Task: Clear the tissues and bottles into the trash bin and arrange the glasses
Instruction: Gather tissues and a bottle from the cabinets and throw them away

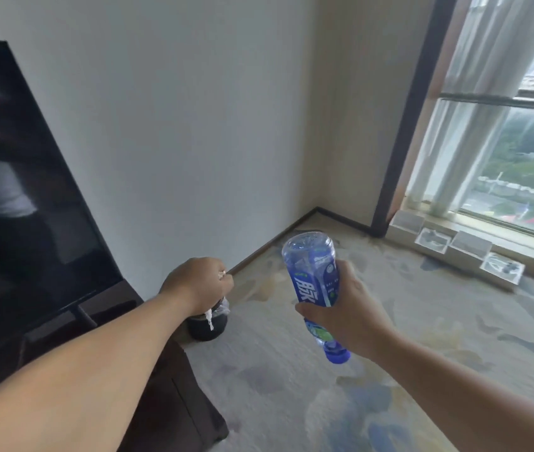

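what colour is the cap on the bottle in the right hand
Blue, on the bottle's cap, seen in the head view.

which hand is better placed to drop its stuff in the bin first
Left. The left hand grips a tissue just over the dark trash bin, so it probably only needs to let go. The right hand holds the blue bottle off to the side, over carpet.

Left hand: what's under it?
A dark trash bin with a clear liner sits below the left hand, which grips white tissue. The hand covers most of the bin's mouth, so its contents cannot be seen.
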{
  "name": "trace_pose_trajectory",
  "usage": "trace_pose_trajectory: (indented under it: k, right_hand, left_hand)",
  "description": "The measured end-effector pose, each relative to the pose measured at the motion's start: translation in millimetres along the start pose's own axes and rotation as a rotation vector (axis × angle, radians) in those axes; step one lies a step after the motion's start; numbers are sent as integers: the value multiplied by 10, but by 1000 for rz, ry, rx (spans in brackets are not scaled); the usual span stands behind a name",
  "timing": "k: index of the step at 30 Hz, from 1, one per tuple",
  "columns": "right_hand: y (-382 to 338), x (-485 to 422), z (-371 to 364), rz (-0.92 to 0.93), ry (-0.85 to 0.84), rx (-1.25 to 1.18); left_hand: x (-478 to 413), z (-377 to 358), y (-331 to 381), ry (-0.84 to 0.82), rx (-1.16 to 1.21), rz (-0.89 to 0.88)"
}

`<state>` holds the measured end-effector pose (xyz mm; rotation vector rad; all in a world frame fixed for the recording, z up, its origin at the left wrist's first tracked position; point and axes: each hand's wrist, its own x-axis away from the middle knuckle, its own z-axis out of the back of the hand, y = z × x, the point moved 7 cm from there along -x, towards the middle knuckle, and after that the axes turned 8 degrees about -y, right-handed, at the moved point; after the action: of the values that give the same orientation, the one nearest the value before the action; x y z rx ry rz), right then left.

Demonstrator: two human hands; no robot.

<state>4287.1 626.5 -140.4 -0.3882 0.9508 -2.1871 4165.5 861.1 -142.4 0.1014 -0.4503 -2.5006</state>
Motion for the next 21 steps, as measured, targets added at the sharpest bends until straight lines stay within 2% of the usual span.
trace_pose_trajectory:
  k: [6, 10, 14, 18, 21]
  right_hand:
    - [-20, -1331, -317, 76, -124, 25]
    - [-94, -2194, -316, 116, -148, 45]
    - [-153, -3003, -358, 156, -199, 47]
    - [-138, -3882, -600, 217, -282, 39]
    - [-51, -4482, -951, 254, -402, 34]
  left_hand:
    - [-1157, -40, -539, 17, 28, 137]
    - [-1954, 56, -732, 51, 70, 165]
    - [-2570, 85, -847, 12, 64, 205]
    - [-3067, 12, -1184, 21, 132, 350]
    - [-3354, -195, -1534, -43, 174, 508]
